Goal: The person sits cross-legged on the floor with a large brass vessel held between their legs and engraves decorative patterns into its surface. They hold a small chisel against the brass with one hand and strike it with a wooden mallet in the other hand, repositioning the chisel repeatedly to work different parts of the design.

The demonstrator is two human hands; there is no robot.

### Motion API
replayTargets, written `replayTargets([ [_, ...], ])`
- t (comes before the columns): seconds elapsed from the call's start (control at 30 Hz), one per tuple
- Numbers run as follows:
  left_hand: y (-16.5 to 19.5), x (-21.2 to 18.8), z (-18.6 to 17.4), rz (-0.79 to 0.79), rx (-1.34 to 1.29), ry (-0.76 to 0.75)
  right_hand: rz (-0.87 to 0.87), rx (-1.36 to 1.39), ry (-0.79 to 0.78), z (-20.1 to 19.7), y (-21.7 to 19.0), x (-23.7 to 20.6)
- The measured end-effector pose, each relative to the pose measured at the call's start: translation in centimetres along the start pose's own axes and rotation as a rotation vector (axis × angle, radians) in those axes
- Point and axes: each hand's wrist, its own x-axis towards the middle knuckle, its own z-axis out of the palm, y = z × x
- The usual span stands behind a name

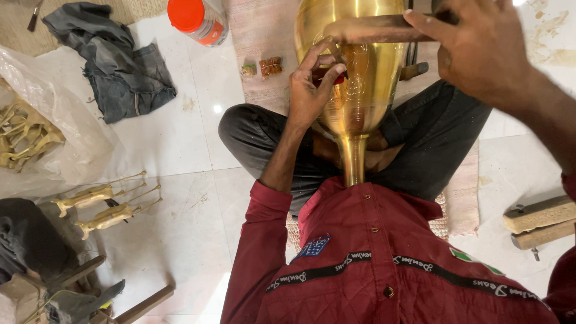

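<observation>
I saw the big gold vase (360,78) resting on my lap; my right hand (480,51) was raised, gripping a wooden stick (378,29); my left hand (312,87) pinched a small red-tipped tool (335,77) against the vase.

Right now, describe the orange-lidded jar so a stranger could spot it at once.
Start at the big brass vase between the person's knees, then look left along the top edge of the white floor. The jar lies there beside a crumpled grey cloth, the only thing with a bright orange lid.
</observation>
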Motion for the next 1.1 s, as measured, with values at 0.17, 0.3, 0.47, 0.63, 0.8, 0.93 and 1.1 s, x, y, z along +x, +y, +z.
replayTargets([
  [0.17, 0.1, 0.0, 0.4, 0.036, -0.005, -0.001, 0.139, 0.413, -0.122, -0.6, 0.6, 2.3],
  [0.3, 0.1, -0.3, 0.4, 0.047, -0.021, -0.004, -0.05, 0.372, -0.068, -2.1, 0.8, 4.3],
  [0.47, -0.2, -0.4, 0.5, 0.01, -0.031, 0.003, 0.031, 0.406, -0.167, -3.2, -0.5, 5.9],
  [0.63, -0.1, -0.3, 0.7, 0.03, -0.033, 0.009, 0.007, 0.383, -0.046, -3.4, -1.0, 6.3],
  [0.8, 1.0, -0.4, 0.9, 0.006, -0.005, 0.038, 0.027, 0.27, -0.084, -3.9, -1.2, 5.4],
  [0.93, 1.2, -0.8, 1.6, -0.046, -0.034, 0.123, -0.006, 0.112, -0.018, -3.8, -1.1, 4.5],
  [1.1, 0.9, -0.9, 1.8, 0.069, 0.012, 0.13, -0.055, 0.086, -0.016, -3.3, -0.7, 4.7],
])
